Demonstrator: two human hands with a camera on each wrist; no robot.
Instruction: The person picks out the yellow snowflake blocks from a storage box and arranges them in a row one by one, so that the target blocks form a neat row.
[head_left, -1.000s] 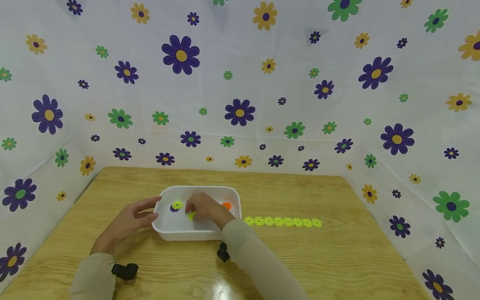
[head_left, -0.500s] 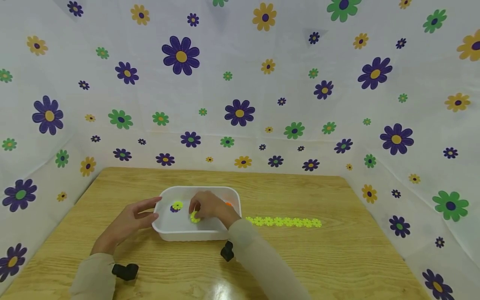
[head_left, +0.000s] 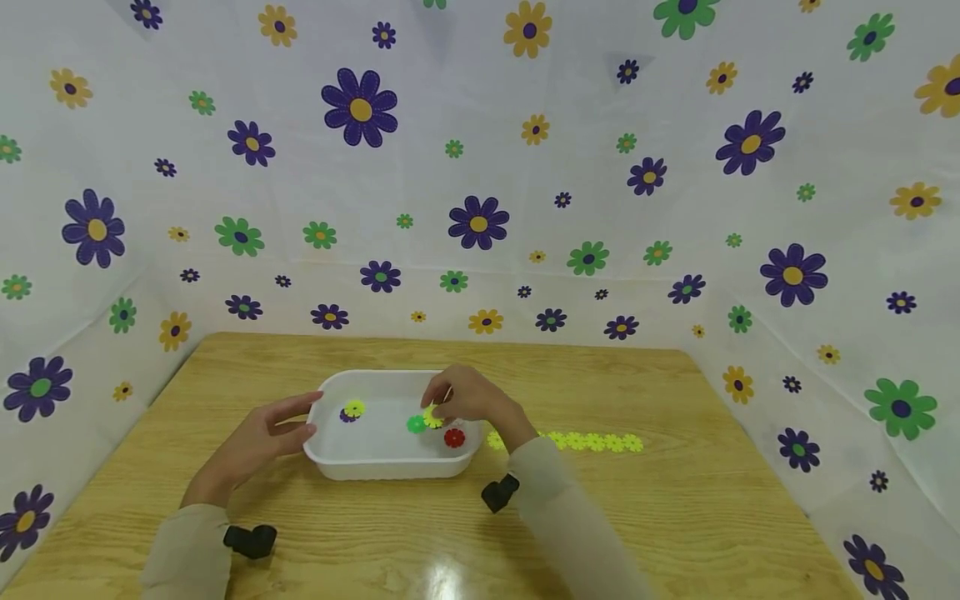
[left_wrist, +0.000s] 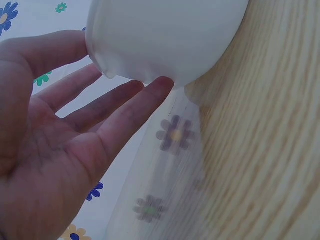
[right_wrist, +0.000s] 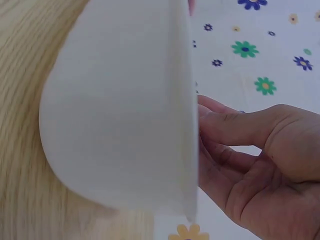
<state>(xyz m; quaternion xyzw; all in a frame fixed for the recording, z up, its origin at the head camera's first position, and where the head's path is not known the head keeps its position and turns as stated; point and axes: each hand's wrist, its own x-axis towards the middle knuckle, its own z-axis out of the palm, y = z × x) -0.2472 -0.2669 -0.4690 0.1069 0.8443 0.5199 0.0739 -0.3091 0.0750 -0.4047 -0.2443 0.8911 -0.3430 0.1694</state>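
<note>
A white plastic tub [head_left: 390, 472] sits on the table. At its left end the fairly straight fingers of my left hand [head_left: 258, 440] touch the outer wall; in the left wrist view the fingertips lie against the same tub [left_wrist: 160, 40]. Above the right part of the tub, my right hand [head_left: 471, 396] pinches a yellow-green notched flower disc [head_left: 432, 417]. Under it lie a green disc [head_left: 416, 425] and a red disc [head_left: 454, 437]. Another yellow-green disc [head_left: 355, 408] overlaps a purple disc [head_left: 347, 416] at the left. The tub wall [right_wrist: 120, 115] hides my right fingertips in the right wrist view.
To the right of the tub, a straight row of joined yellow-green flower discs [head_left: 594, 442] lies on the wooden table [head_left: 675, 517], partly behind my right wrist. A white flower-printed cloth [head_left: 480, 275] stands around the table's back and sides.
My right hand has lifted the yellow-green disc from the middle of the tub and moved right with it. The green and red discs have come into sight. My left hand has stayed put.
</note>
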